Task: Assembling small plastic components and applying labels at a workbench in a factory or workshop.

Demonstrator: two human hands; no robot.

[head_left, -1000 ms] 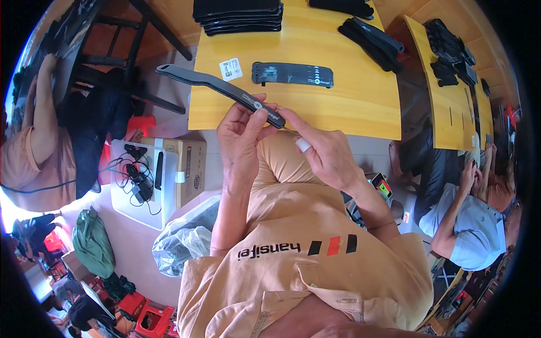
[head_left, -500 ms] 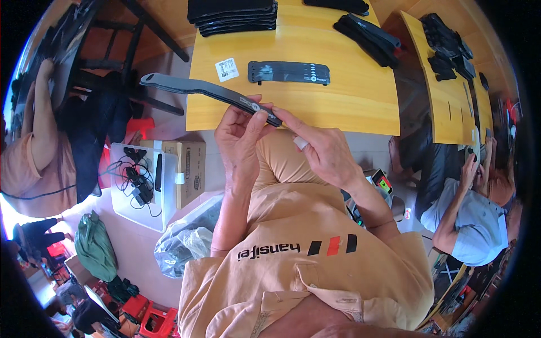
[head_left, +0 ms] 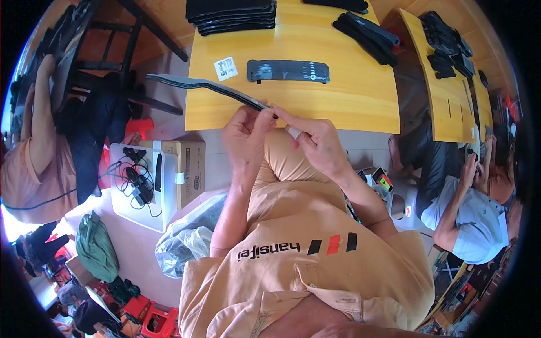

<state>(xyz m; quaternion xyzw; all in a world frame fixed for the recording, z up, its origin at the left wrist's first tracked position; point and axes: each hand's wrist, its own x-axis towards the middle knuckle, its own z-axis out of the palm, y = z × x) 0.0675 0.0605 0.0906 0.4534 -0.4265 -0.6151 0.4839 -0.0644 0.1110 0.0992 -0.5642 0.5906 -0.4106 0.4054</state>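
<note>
Long dark strip [head_left: 208, 87] held in the air over the near edge of the yellow table [head_left: 349, 96], long axis running up-left from the hands toward the chair. Left hand [head_left: 245, 135] pinching its near end, nearer to it; right hand [head_left: 315, 141] meeting that same end with fingertips, thumb bandaged. Against half a second ago: far end lower and more level, hands unchanged in grip.

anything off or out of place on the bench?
Nothing stands out. The long dark strip sticks out past the yellow wooden table edge only because both hands, left hand and right hand, pinch its end.
</note>
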